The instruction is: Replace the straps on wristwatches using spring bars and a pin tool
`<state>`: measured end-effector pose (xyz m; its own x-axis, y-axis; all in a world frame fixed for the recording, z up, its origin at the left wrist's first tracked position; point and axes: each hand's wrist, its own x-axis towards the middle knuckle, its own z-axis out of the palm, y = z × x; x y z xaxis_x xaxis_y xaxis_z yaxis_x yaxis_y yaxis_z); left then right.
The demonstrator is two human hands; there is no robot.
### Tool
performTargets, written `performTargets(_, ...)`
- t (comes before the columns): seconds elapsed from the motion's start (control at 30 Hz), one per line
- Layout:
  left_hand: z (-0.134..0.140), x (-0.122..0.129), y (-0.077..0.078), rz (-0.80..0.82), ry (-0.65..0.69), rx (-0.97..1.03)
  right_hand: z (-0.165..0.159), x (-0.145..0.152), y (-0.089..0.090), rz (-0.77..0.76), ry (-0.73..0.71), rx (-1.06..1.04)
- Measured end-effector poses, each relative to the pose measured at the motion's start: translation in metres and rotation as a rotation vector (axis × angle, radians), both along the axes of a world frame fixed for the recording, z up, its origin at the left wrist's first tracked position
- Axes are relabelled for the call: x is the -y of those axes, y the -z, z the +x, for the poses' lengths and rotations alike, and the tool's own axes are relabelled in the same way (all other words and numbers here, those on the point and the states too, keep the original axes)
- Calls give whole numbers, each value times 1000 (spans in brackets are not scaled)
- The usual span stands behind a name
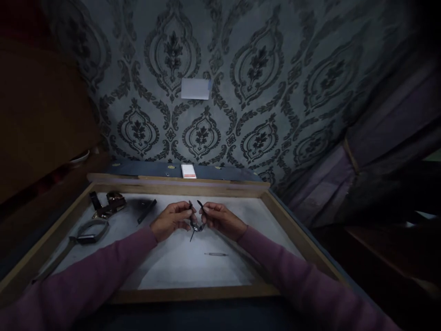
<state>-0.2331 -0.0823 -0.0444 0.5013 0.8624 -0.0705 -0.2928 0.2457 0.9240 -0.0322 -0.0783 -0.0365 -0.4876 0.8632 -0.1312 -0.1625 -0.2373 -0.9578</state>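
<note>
Both hands hold a dark wristwatch (196,227) between them, above the white surface of a wood-rimmed tray. My left hand (171,218) pinches one dark strap end, and my right hand (222,219) grips the other strap near its raised tip. The watch case hangs low between the fingers, partly hidden by them. A thin dark piece (191,236) shows just under the case; whether it is joined to the watch I cannot tell. Below the right hand lies a slim metal tool (216,254) with pointed ends.
The tray's wooden rim (196,294) surrounds the work surface. At its left lie a watch with a grey strap (91,231), a gold-and-dark watch (110,207) and a dark slender object (147,211). Behind stands a small white box (188,170) against the patterned wall.
</note>
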Motion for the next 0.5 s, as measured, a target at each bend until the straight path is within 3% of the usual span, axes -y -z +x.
performTargets(0.27,6,3,4,-84,18,-51,6,-1,13,-21,-91,-55)
performTargets(0.5,7,4,0,-46,8,-105,6,-3,18,-37,-93,-64)
